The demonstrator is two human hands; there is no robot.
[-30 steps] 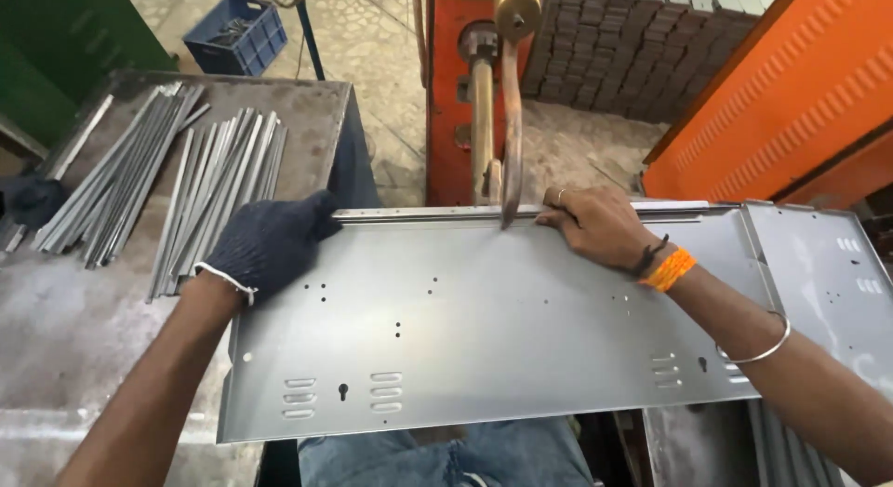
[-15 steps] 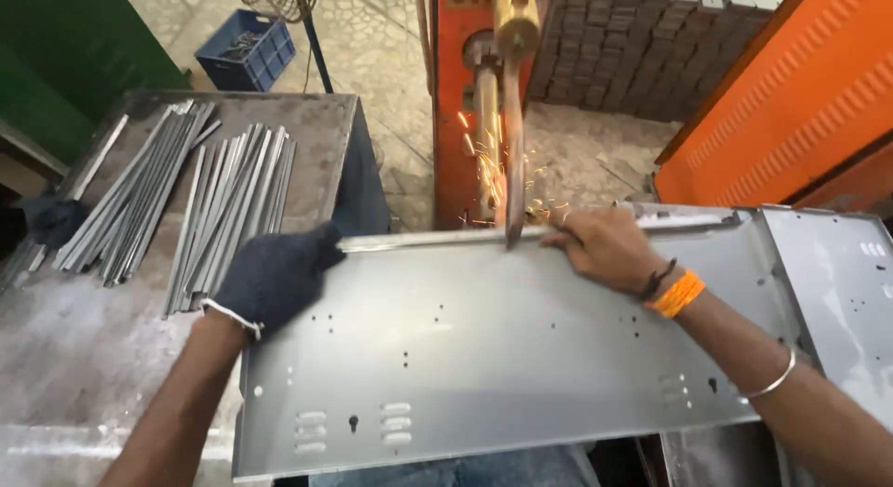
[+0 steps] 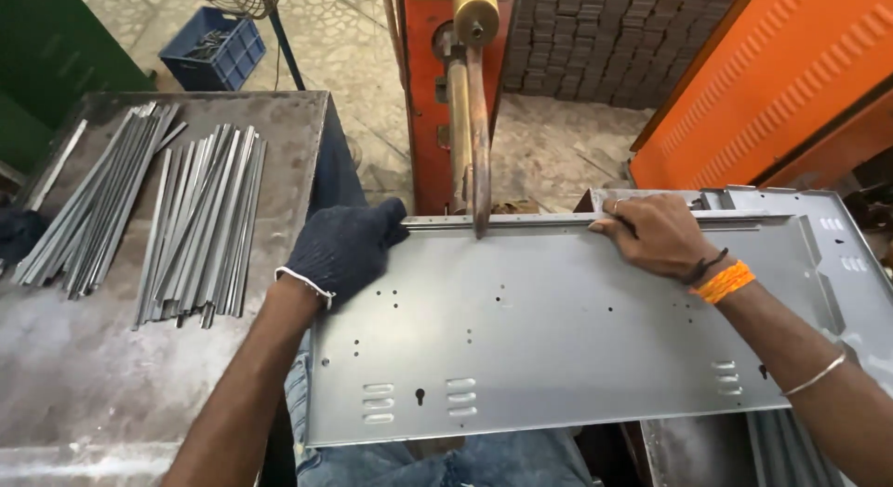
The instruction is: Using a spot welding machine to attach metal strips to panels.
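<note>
Left hand (image 3: pixel 346 247): gloved, fingers closed over the panel's far left corner.
Right hand (image 3: pixel 654 233): bare, clasping the far edge.
Metal panel (image 3: pixel 558 329): flat across the lap, far edge under the welder arm (image 3: pixel 478 124).

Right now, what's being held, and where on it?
A grey sheet-metal panel, held at its far edge: gloved left hand at the far left corner, bare right hand on the far edge strip near the right.

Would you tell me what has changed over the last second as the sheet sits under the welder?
The sparks seen half a second ago at the electrode tip are gone. The panel has slid slightly right, so the tip now meets its far edge further left. The gloved left hand and bare right hand keep their grips; the strips lie unmoved.
</note>
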